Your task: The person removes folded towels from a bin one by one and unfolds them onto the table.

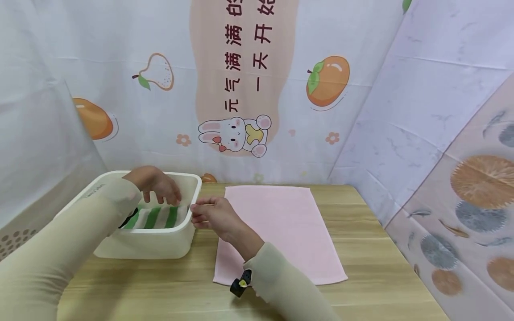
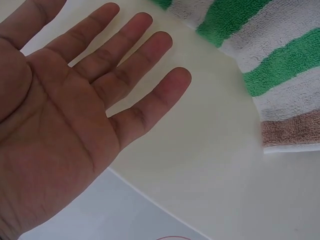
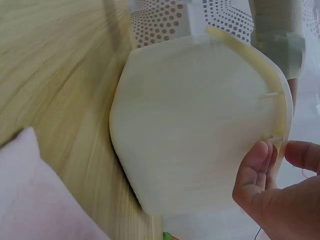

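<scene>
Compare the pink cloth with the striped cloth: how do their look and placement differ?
The pink cloth is plain, whereas the striped cloth has green and pale bands. The pink cloth lies spread on the table; the striped cloth is inside the white bin. Both are fabric.

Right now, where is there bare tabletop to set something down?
Bare wood table shows right of the pink cloth, and in front of the white bin, left of the right forearm. The bin is crowded: the left hand near the striped towel inside, the right hand pinching its rim.

Striped towel (image 1: 162, 217) partly hidden
</scene>
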{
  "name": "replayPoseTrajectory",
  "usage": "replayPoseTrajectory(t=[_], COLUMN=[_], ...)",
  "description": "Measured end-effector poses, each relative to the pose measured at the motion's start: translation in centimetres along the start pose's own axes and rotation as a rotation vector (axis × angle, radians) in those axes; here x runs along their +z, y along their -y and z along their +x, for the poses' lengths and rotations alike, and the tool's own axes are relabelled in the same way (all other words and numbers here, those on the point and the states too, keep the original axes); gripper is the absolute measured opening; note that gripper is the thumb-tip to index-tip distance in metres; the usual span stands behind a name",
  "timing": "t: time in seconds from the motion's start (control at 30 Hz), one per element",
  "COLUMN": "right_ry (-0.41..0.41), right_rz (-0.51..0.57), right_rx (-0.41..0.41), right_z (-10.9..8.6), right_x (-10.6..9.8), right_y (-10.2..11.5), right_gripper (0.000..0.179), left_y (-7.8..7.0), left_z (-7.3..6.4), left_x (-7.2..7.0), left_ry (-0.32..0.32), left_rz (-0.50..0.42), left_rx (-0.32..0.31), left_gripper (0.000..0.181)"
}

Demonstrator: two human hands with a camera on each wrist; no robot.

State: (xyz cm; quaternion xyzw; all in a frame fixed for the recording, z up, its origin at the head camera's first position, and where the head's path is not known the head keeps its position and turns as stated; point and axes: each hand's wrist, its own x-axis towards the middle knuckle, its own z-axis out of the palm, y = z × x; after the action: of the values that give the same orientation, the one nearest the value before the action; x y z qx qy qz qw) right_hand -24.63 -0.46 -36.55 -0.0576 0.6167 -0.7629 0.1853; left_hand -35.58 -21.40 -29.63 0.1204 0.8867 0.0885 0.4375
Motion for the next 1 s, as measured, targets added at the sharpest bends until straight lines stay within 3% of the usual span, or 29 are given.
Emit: replayPoseTrajectory(t=[0.6,0.8,1.0], right_ry=[0.008,-0.001,0.001], right_rz=[0.005,-0.015,-0.036], right_rx=[-0.031,-0.032,-0.040], right_z=[0.3,0.1,0.1], right_x=[-0.1,0.0,0.0], right_y=[-0.4,-0.3,-0.3], right_gripper=[0.015,0.015,0.015], left_y=[1.8,2.4,2.0], left_z=[1.8,2.7,2.9], left_x=[1.1,1.3,1.5], left_ry=[-0.011,0.012,0.022], left_rz=[-0.054,-0.023,0.047], left_rx=[-0.056,-0.026,-0.038], left_gripper=[0.059,0.053,0.043])
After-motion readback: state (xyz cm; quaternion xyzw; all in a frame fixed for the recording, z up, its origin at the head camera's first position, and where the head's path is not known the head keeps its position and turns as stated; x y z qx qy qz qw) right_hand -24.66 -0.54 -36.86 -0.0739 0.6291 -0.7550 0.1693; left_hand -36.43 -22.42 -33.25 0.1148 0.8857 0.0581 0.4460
